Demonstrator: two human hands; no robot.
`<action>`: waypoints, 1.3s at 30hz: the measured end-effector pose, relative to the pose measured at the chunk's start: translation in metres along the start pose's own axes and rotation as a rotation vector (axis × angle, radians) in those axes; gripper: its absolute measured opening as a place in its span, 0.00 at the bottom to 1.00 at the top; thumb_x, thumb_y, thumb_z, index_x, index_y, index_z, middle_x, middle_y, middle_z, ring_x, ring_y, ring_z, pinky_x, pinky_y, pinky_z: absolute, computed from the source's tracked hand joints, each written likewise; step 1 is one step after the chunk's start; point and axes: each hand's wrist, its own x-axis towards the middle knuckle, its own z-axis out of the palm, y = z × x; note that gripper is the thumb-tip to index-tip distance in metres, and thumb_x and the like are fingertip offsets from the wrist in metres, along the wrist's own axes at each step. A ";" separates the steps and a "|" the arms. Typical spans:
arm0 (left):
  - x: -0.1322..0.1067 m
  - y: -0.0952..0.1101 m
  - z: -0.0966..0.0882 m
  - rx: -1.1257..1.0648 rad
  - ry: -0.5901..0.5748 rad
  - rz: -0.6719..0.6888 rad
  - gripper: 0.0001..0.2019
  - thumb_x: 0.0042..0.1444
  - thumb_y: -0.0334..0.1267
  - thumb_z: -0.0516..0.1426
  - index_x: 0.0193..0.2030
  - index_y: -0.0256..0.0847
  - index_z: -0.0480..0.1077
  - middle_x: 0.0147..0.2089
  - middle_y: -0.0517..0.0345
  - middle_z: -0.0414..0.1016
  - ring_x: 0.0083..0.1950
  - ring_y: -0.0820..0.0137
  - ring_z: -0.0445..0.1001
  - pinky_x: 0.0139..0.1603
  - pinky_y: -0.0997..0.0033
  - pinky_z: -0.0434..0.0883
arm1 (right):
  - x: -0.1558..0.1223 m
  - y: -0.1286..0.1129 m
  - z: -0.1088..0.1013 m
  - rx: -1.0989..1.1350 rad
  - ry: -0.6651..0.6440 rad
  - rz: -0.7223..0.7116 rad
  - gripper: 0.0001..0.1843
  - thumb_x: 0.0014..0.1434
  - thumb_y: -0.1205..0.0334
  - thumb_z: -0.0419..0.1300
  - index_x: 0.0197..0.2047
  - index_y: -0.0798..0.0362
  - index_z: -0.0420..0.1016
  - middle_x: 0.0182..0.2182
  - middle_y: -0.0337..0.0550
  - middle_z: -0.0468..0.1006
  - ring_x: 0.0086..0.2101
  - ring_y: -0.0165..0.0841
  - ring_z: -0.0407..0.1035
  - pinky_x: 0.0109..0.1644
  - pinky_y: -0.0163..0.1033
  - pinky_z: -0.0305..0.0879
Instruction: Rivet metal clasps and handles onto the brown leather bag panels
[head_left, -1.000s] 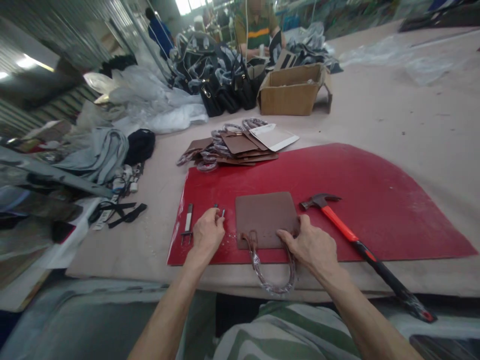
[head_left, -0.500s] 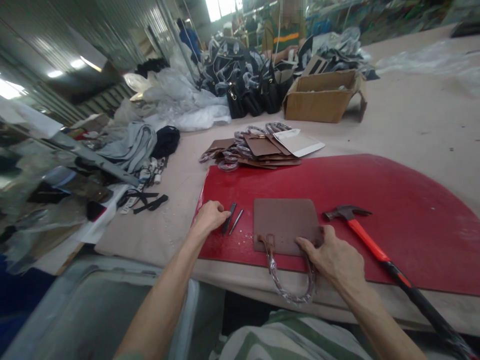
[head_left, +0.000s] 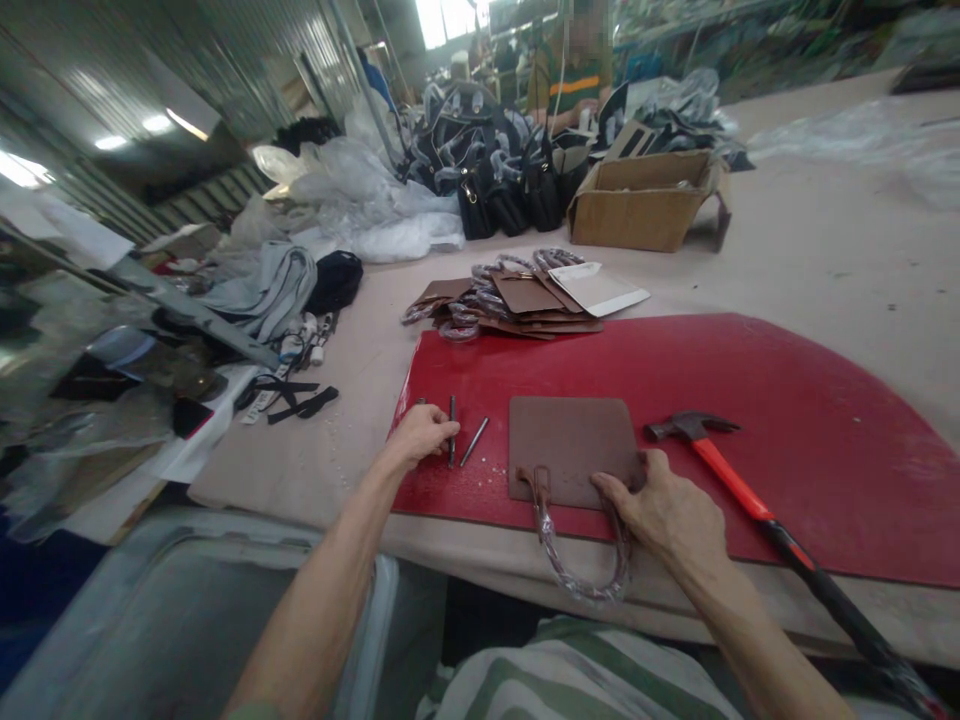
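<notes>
Between the fingertips of my left hand point(head_left: 422, 436) is a slim dark metal rod point(head_left: 452, 455), possibly a hand punch, at the left of the red board. A second thin metal rod point(head_left: 474, 441) lies just right of it, apart from my fingers. My right hand point(head_left: 670, 508) grips the lower right corner of a flat brown leather-like panel point(head_left: 570, 435), thumb on top and fingers partly hidden. A rounded handle point(head_left: 581, 588) wrapped in clear plastic hangs from the panel past the board's near edge. Right of the panel lies a claw hammer point(head_left: 731, 465) with a red and black grip.
The red board point(head_left: 825, 430) lies on a cloth-covered table. Behind it sit stacked brown panels with wrapped handles point(head_left: 525, 295), a cardboard box point(head_left: 637, 215) and black bags point(head_left: 510, 195). A grey bin point(head_left: 225, 600) stands lower left. Another person point(head_left: 577, 80) is across the table.
The dark rod at my left fingertips has turned from slanted to nearly straight away from me. My right hand and the panel stay in place.
</notes>
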 end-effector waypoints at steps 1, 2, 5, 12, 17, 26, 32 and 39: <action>-0.004 -0.004 -0.001 -0.064 -0.004 0.009 0.14 0.47 0.46 0.64 0.26 0.37 0.68 0.20 0.60 0.72 0.22 0.72 0.71 0.23 0.76 0.67 | 0.000 0.000 0.000 0.000 0.005 -0.001 0.29 0.64 0.36 0.51 0.51 0.55 0.65 0.35 0.57 0.80 0.38 0.51 0.78 0.35 0.44 0.65; -0.008 -0.008 -0.002 -0.118 -0.007 0.019 0.16 0.47 0.49 0.64 0.28 0.37 0.68 0.23 0.58 0.74 0.23 0.72 0.73 0.24 0.75 0.69 | -0.001 0.000 0.000 0.002 0.011 0.000 0.29 0.64 0.37 0.51 0.51 0.55 0.64 0.35 0.57 0.80 0.38 0.51 0.78 0.35 0.44 0.65; -0.019 -0.016 -0.004 -0.364 0.033 0.059 0.21 0.43 0.52 0.66 0.34 0.37 0.67 0.29 0.58 0.77 0.27 0.72 0.75 0.30 0.72 0.75 | -0.002 0.001 0.002 0.021 0.025 -0.003 0.28 0.64 0.37 0.52 0.50 0.54 0.65 0.35 0.57 0.80 0.38 0.52 0.78 0.35 0.44 0.65; -0.046 0.003 0.033 -0.918 0.016 0.145 0.27 0.41 0.39 0.71 0.46 0.36 0.68 0.33 0.60 0.79 0.33 0.68 0.81 0.37 0.67 0.79 | -0.004 0.002 0.008 0.059 0.079 -0.006 0.26 0.61 0.37 0.57 0.47 0.53 0.65 0.34 0.53 0.81 0.37 0.50 0.78 0.33 0.41 0.62; -0.069 0.035 0.091 -0.864 -0.126 0.232 0.19 0.46 0.38 0.68 0.43 0.36 0.71 0.36 0.56 0.80 0.37 0.66 0.82 0.38 0.67 0.79 | -0.005 0.002 0.011 0.067 0.101 0.001 0.27 0.61 0.37 0.57 0.48 0.52 0.65 0.33 0.52 0.81 0.37 0.48 0.78 0.33 0.40 0.60; -0.073 0.042 0.125 -0.441 0.055 0.452 0.07 0.54 0.38 0.63 0.35 0.39 0.70 0.33 0.60 0.76 0.33 0.73 0.76 0.36 0.75 0.74 | -0.006 0.003 0.010 0.109 0.099 0.000 0.25 0.60 0.38 0.59 0.46 0.52 0.65 0.33 0.51 0.81 0.37 0.48 0.78 0.32 0.40 0.60; -0.069 0.034 0.137 -0.528 0.032 0.413 0.13 0.56 0.35 0.61 0.49 0.39 0.70 0.44 0.53 0.81 0.43 0.68 0.81 0.47 0.69 0.78 | -0.005 0.006 0.013 0.132 0.114 -0.013 0.24 0.60 0.39 0.59 0.46 0.51 0.64 0.33 0.50 0.81 0.36 0.48 0.78 0.32 0.40 0.59; -0.071 0.020 0.130 -0.477 -0.054 0.458 0.09 0.59 0.37 0.61 0.46 0.40 0.71 0.44 0.52 0.82 0.44 0.65 0.83 0.48 0.65 0.80 | -0.006 0.007 0.012 0.157 0.110 -0.017 0.25 0.60 0.39 0.60 0.46 0.52 0.64 0.32 0.50 0.82 0.36 0.48 0.78 0.32 0.40 0.59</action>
